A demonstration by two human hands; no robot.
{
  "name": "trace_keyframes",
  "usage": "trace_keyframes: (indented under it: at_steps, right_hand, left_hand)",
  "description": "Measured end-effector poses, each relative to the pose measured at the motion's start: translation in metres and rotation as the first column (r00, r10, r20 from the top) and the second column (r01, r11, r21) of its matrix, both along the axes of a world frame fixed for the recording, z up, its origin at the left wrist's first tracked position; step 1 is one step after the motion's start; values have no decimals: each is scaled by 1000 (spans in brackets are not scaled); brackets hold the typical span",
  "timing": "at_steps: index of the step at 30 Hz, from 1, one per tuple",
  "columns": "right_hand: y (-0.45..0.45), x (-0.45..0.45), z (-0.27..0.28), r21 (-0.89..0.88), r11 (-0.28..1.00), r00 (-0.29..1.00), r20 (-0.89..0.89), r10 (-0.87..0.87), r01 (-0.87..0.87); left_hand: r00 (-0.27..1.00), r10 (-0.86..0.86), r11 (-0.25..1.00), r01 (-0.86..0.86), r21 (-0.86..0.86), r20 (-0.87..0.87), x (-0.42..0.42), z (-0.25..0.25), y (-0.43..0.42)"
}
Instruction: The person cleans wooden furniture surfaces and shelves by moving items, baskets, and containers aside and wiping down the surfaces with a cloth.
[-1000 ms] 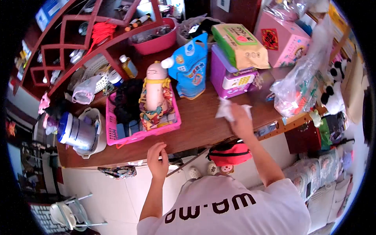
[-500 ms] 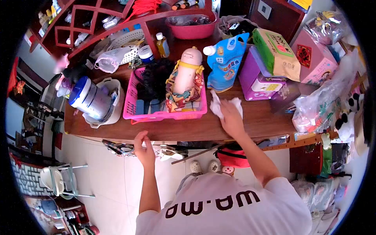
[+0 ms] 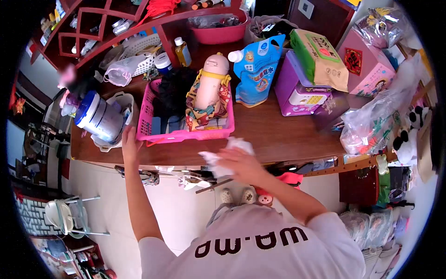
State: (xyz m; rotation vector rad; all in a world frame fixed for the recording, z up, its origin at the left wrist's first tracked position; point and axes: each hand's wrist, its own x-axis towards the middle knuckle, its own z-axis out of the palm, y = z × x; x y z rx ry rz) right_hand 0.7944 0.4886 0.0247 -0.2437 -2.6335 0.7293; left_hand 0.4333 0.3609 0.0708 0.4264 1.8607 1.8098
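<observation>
My right hand (image 3: pixel 241 163) is closed on a crumpled white wipe (image 3: pixel 241 145) over the front edge of the wooden desktop (image 3: pixel 278 139), just below the pink basket's right corner. My left hand (image 3: pixel 130 145) has its fingers stretched out between the white basket (image 3: pixel 111 148) and the left front corner of the pink basket (image 3: pixel 179 136); whether it touches either one is unclear. Inside the pink basket sit a pink plush figure (image 3: pixel 209 90) with a yellow scarf and a black furry thing (image 3: pixel 174 93). A blue-lidded tub (image 3: pixel 100 118) leans in the white basket.
Behind the pink basket stand a blue refill pouch (image 3: pixel 259 69), a purple box (image 3: pixel 304 88), a green-and-tan wipes pack (image 3: pixel 320 60) and a small oil bottle (image 3: pixel 183 52). A clear plastic bag (image 3: pixel 369 130) lies at the right end. Shelving (image 3: pixel 162 42) rises at the back.
My right hand has drawn the wipe leftward and toward me, from beside the blue pouch to the front edge. My left hand has moved left and forward to the gap between the baskets.
</observation>
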Motion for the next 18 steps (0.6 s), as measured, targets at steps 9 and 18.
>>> trace_keyframes:
  at_steps: [9,18]
  right_hand:
    - [59,167,-7,125,640,652,-121,-749,758]
    - [25,59,9,78,860,860,-126,-494,505]
  left_hand:
    - [931,-307,944,324,-58,196,16,18,15]
    - [893,-401,912,410,-3,204,60,25,36]
